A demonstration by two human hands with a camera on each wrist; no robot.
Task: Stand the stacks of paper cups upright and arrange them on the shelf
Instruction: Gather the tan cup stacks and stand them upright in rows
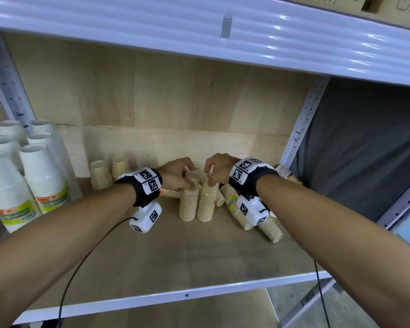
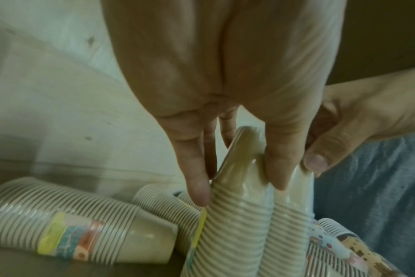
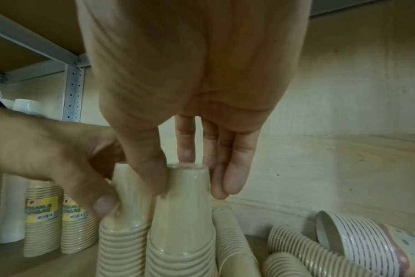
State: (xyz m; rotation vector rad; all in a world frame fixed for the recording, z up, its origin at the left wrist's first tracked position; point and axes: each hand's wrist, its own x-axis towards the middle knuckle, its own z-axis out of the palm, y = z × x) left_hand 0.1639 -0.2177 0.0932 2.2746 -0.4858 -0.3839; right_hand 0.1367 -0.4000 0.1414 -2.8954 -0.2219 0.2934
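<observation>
Two beige stacks going upright side by side, mid-shelf

The left hand (image 1: 175, 172) is pinching the top of the left stack (image 1: 188, 200), the right hand (image 1: 217, 169) curling round the right stack (image 1: 207, 201), both steadying them on the shelf (image 1: 199, 256); toppled stacks (image 1: 253, 218) are waiting just right; labels on two upright beige stacks (image 3: 57, 211) are showing "WARE", the rest unreadable.

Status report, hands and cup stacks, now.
Left hand grips left upright stack. Right hand grips right upright stack. Fallen stacks beside them.
</observation>
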